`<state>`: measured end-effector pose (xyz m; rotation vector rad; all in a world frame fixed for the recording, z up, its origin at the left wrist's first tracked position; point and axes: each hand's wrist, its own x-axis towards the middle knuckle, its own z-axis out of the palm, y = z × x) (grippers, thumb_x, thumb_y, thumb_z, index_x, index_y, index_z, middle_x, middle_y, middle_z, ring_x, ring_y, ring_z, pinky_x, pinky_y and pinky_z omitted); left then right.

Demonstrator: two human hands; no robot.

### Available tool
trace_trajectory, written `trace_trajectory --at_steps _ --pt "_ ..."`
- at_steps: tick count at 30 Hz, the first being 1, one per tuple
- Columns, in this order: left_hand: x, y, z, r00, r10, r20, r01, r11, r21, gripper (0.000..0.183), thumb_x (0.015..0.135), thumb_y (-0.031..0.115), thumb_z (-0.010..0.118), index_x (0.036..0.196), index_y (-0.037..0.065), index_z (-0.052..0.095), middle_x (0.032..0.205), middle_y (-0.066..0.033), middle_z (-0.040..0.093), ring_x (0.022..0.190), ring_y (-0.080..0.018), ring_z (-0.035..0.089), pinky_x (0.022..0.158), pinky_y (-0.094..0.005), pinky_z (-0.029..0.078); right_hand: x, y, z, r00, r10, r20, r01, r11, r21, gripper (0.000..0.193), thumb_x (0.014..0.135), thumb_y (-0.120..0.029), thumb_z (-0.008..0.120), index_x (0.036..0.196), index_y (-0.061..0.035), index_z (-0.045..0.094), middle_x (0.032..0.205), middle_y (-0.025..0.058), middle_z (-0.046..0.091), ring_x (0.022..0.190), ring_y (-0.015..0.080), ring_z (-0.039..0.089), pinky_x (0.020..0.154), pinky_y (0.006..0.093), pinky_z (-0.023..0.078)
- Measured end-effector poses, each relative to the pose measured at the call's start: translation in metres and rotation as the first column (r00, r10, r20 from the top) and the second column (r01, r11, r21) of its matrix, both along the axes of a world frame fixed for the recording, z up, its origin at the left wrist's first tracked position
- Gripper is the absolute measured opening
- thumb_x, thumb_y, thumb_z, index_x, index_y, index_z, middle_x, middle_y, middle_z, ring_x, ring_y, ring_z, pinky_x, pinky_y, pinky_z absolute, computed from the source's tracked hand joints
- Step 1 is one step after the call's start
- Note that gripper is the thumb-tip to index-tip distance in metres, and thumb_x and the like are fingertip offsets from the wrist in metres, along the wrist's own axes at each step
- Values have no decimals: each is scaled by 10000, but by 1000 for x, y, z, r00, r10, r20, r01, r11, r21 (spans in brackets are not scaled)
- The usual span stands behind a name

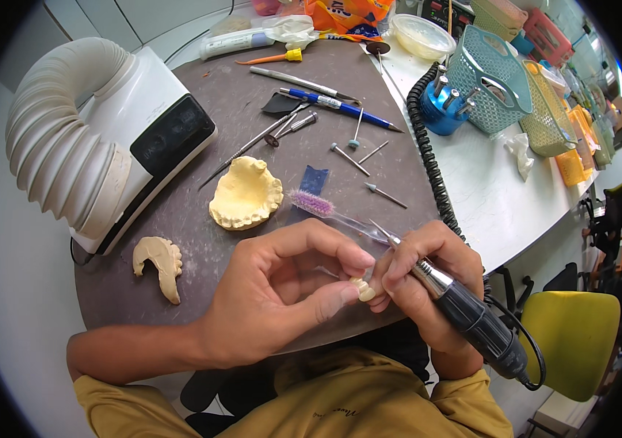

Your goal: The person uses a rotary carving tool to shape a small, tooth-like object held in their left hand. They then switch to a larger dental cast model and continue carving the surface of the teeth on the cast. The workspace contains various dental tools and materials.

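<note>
Teeth [363,290], a small joined bit, are held over the counter [201,292] near its front edge. The left hand [271,292] is half curled, its thumb and finger pinching them; the right hand [431,281] is wrapped around a drill [477,323]. A snug pinch and slow, light touches should work best, with the sharp tip [383,231] kept off skin. They look creamy, rounded and shiny.

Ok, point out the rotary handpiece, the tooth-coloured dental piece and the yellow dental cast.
Rotary handpiece [474,319], head view: on its black body.
Tooth-coloured dental piece [363,290], head view: on its exposed middle.
Yellow dental cast [243,193], head view: on its smooth central surface.
</note>
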<state>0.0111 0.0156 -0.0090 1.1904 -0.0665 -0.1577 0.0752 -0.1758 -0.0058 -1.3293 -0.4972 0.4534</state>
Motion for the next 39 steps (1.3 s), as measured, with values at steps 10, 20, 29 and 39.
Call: trace_trajectory --at_steps 10,20,29,39 --pt "-1 0 1 1000 4 21 -4 1000 -17 241 882 -50 625 1117 -30 577 1084 -70 558 1056 -139 592 976 -304 501 4 -5 -6 993 10 118 -12 1000 16 137 820 89 620 923 7 583 845 99 668 783 134 663 716 256 527" --pt "-2 -1 2 1000 2 11 -2 1000 11 258 850 -55 661 1092 -12 582 1070 -68 543 1031 -135 587 963 -304 505 5 -4 -14 983 15 185 -25 998 50 268 768 52 750 964 -1 575 900 108 671 869 157 684 775 273 536" --pt "-2 -2 2 1000 -3 2 3 999 32 284 816 -85 680 1067 -10 569 1089 -98 523 1023 -163 601 935 -303 531 2 -2 -11 991 6 133 -17 996 85 269 769 87 734 957 3 560 893 121 667 872 167 686 789 285 543" --pt "-6 -6 4 998 61 -22 -57 989 136 312 810 -80 699 1100 -28 596 1054 -101 578 988 -162 625 892 -282 543 -1 0 -15 979 -56 196 43 996 73 261 762 88 729 955 2 575 888 118 653 839 163 678 760 282 538"
